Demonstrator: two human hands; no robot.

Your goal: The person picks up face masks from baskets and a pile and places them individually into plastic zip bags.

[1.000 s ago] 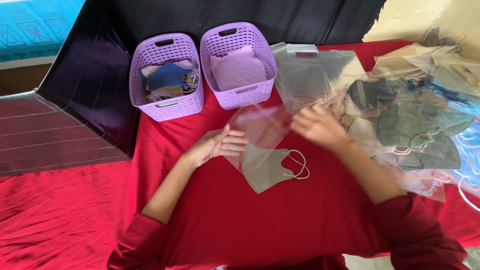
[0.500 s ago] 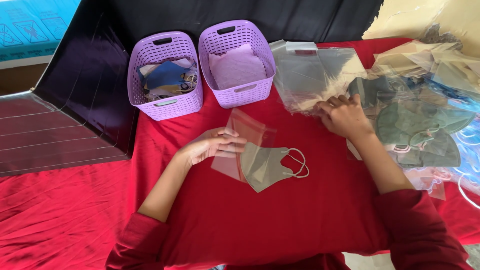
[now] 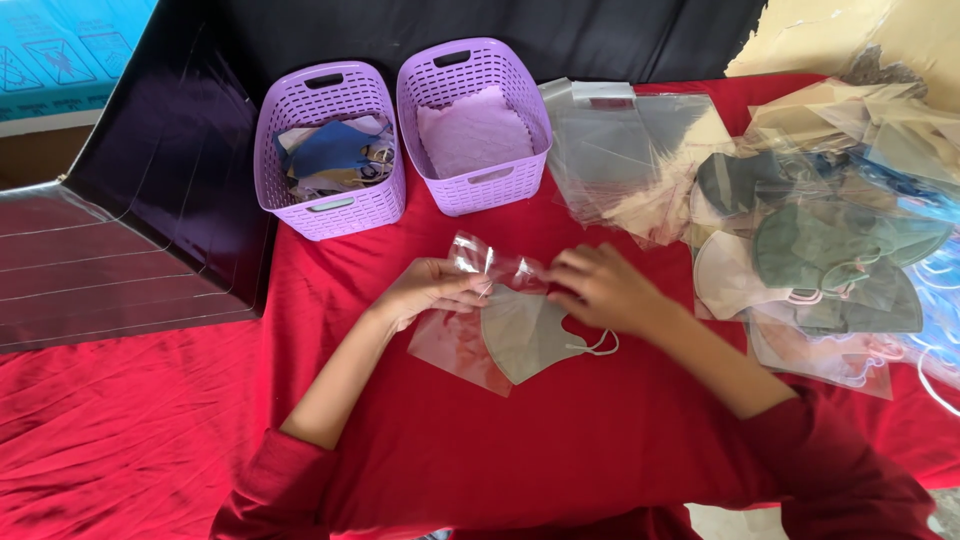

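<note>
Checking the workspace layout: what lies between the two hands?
In the head view, a clear plastic bag stretches between left hand and right hand, above the grey mask.

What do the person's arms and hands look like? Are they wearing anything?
Both arms wear dark red sleeves, pushed up so the forearms are bare. The left hand and right hand are bare too: no gloves, and no rings, watch or bracelet that I can see.
</note>
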